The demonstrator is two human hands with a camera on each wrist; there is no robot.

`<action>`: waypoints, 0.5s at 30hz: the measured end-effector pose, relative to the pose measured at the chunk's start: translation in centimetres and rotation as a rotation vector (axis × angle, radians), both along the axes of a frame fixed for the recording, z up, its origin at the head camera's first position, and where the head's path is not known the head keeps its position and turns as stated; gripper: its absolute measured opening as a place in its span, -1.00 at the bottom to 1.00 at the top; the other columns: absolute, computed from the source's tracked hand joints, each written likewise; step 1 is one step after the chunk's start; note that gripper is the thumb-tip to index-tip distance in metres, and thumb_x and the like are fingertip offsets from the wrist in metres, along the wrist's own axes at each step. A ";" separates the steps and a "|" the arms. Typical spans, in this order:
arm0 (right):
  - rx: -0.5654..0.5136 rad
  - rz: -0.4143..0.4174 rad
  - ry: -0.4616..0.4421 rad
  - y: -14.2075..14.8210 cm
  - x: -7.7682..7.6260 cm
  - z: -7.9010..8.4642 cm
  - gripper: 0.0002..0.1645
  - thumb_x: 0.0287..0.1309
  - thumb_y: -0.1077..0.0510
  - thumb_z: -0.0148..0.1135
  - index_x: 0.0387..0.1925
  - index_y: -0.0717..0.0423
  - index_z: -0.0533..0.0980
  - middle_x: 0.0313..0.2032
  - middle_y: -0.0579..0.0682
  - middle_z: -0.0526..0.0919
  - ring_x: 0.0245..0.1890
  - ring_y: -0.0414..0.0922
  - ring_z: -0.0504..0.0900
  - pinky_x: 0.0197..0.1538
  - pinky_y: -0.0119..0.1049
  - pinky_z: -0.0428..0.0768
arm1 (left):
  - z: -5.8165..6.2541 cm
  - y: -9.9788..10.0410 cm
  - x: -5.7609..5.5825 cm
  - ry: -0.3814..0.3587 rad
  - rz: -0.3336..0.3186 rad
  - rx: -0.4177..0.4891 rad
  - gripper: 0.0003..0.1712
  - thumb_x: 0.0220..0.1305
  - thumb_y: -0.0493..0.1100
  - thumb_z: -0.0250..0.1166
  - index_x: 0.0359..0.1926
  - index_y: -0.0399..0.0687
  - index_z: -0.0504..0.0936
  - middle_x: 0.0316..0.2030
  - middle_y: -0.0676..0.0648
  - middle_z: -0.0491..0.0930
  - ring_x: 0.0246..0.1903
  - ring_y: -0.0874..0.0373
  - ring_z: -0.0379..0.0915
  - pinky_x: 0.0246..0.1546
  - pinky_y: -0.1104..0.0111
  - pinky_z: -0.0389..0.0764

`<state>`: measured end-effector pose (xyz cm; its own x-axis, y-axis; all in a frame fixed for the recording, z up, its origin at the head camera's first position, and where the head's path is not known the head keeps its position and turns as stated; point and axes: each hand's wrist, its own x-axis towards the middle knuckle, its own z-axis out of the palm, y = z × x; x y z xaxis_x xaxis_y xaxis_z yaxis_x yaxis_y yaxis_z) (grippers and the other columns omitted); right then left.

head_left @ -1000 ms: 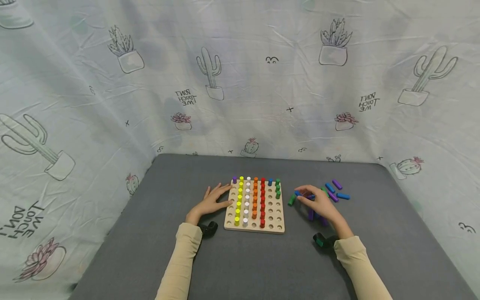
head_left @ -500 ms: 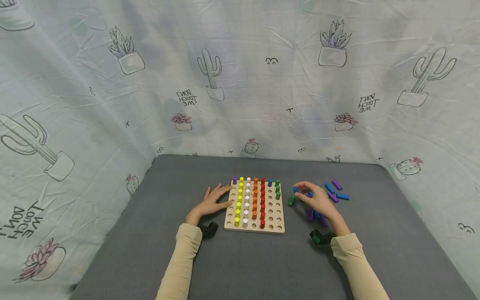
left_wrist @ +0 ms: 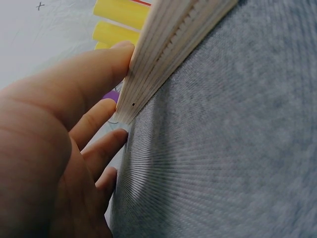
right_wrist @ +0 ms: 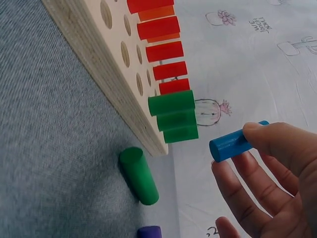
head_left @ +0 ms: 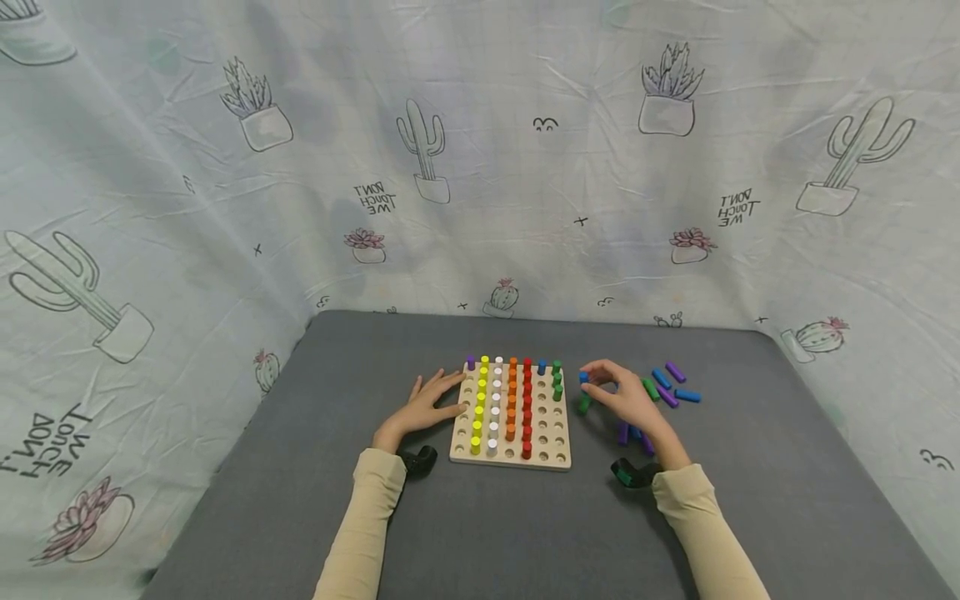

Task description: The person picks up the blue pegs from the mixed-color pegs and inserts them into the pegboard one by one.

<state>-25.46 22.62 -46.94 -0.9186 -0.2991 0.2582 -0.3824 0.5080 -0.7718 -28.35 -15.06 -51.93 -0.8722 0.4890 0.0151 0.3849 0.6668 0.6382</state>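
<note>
A wooden pegboard (head_left: 512,461) lies on the grey table, with columns of yellow, white, orange and red pegs standing in its holes. One purple peg (head_left: 471,362), one blue peg (head_left: 542,367) and three green pegs (right_wrist: 173,102) stand in it too. My left hand (head_left: 422,410) rests at the board's left edge, its thumb and index fingertip touching the side, fingers spread. Between thumb and fingers, my right hand (head_left: 626,400) pinches a blue peg (right_wrist: 232,145), held in the air right of the board. Below it a loose green peg (right_wrist: 139,176) lies on the table.
Loose blue, purple and green pegs (head_left: 666,397) lie scattered right of my right hand. Several more purple and blue pegs (head_left: 636,435) lie under and near its wrist. A patterned cloth (head_left: 480,167) hangs behind the table's far edge.
My right hand has lifted the blue peg from among the loose pegs and moved left toward the board. My left hand has stayed at the board's edge.
</note>
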 end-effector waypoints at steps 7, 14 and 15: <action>0.002 -0.009 0.011 -0.5 -0.5 -0.4 -0.69 0.05 0.02 0.18 -0.14 -0.05 0.44 -0.29 -0.09 0.57 -0.28 -0.13 0.53 -0.21 -0.09 0.50 | -0.1 0.1 -0.1 -0.005 0.005 -0.005 -0.24 0.11 0.23 0.09 0.31 0.21 0.07 0.31 0.03 0.01 0.33 0.02 -0.34 0.22 0.01 -0.52; -0.009 0.001 0.014 -1.1 -0.9 -0.3 -0.68 0.05 0.05 0.18 -0.12 0.02 0.44 -0.28 -0.07 0.57 -0.27 -0.11 0.53 -0.20 -0.06 0.48 | -0.1 0.0 0.0 0.000 0.010 -0.002 -0.24 0.11 0.22 0.09 0.31 0.19 0.08 0.31 0.04 0.02 0.33 0.00 -0.33 0.22 -0.01 -0.51; -0.008 0.003 0.015 -1.2 -0.9 -0.3 -0.67 0.06 0.06 0.18 -0.12 0.03 0.44 -0.27 -0.07 0.57 -0.27 -0.11 0.52 -0.20 -0.06 0.48 | -0.1 0.0 0.0 -0.001 0.012 -0.001 -0.23 0.11 0.23 0.09 0.31 0.19 0.08 0.31 0.05 0.02 0.33 0.01 -0.33 0.22 0.00 -0.51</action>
